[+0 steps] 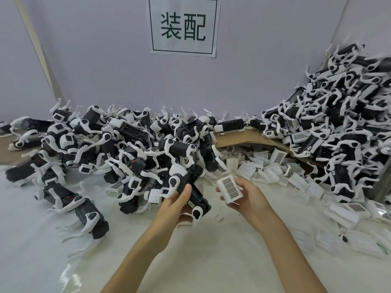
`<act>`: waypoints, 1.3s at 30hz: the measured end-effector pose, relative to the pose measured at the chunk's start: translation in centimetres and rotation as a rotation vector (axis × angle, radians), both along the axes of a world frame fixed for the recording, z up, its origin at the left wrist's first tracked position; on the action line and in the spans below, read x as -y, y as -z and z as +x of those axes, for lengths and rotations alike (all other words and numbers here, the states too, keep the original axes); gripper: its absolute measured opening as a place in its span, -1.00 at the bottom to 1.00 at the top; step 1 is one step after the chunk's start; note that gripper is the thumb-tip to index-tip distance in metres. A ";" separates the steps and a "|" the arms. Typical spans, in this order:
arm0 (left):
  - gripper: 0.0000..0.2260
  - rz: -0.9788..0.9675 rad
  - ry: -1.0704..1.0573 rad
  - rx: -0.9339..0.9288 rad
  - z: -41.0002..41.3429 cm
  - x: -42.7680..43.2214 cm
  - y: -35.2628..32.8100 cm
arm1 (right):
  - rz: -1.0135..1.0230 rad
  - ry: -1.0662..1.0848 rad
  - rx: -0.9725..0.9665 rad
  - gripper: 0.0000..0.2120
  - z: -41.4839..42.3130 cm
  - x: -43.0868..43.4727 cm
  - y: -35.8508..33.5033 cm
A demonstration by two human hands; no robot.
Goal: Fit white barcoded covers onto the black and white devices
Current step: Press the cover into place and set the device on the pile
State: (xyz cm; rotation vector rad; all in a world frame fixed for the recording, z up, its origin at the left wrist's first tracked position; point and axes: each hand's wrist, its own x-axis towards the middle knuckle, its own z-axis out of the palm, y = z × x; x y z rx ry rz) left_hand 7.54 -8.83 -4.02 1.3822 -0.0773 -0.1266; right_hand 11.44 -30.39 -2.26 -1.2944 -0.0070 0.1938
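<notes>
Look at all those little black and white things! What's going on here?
A person is putting little machines together. Their left hand holds one black and white device. Their right hand holds a white barcoded cover beside it, not fitted yet. More devices lie heaped along the back of the table, and loose covers lie scattered to the right.

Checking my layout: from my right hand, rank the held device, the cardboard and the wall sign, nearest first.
1. Device, just left, held in the left hand.
2. Cardboard, beyond it, mid-table.
3. Sign, up on the back wall.
</notes>
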 end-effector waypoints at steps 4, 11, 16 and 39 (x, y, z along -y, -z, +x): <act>-0.49 0.002 0.093 0.011 -0.2 0.2 0.2 | 0.205 -0.002 -0.127 -0.76 -0.1 -1.5 0.2; -0.73 0.026 0.204 0.039 -0.5 0.3 -0.1 | 0.314 0.078 -0.254 -0.80 -0.3 -2.9 0.4; -0.73 0.010 0.262 0.091 -0.6 0.4 0.0 | 0.335 -0.026 -0.146 -0.72 -0.6 -2.9 0.0; -0.76 0.106 0.265 0.123 -0.6 0.4 0.2 | -0.261 0.015 0.107 -0.63 -2.0 -6.5 1.0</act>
